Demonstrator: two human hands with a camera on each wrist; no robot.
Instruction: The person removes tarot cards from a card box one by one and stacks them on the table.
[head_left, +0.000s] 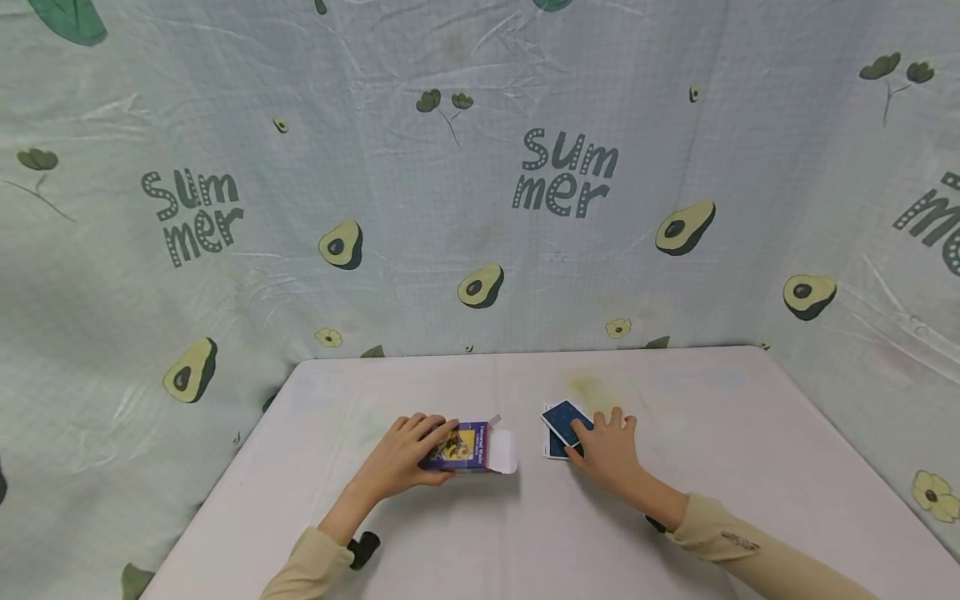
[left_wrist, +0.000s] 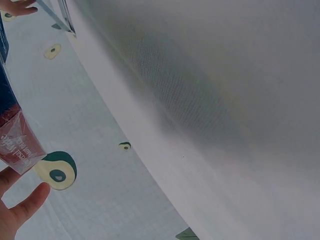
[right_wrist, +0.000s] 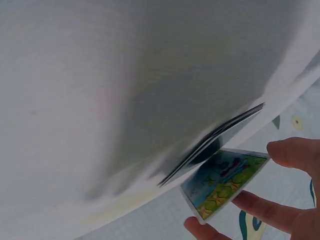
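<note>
My left hand [head_left: 405, 457] grips a purple card box [head_left: 461, 447] with a yellow picture and "Universal Waite" lettering. Its white end flap [head_left: 502, 452] stands out to the right. In the left wrist view, only the box's red, film-covered end [left_wrist: 21, 144] and part of its blue side show. With my right hand [head_left: 611, 454] I pinch a dark-blue-backed card [head_left: 564, 418], possibly more than one. The right wrist view shows its colourful picture face [right_wrist: 227, 184], tilted above the table. Beneath it lies a thin stack of cards [head_left: 554, 450], partly covered.
A white-covered table [head_left: 450, 550] spreads under both hands. Behind it and at the sides hangs a pale curtain [head_left: 420, 183] printed with avocados and "summer". A yellowish stain [head_left: 588, 387] marks the cloth beyond the cards.
</note>
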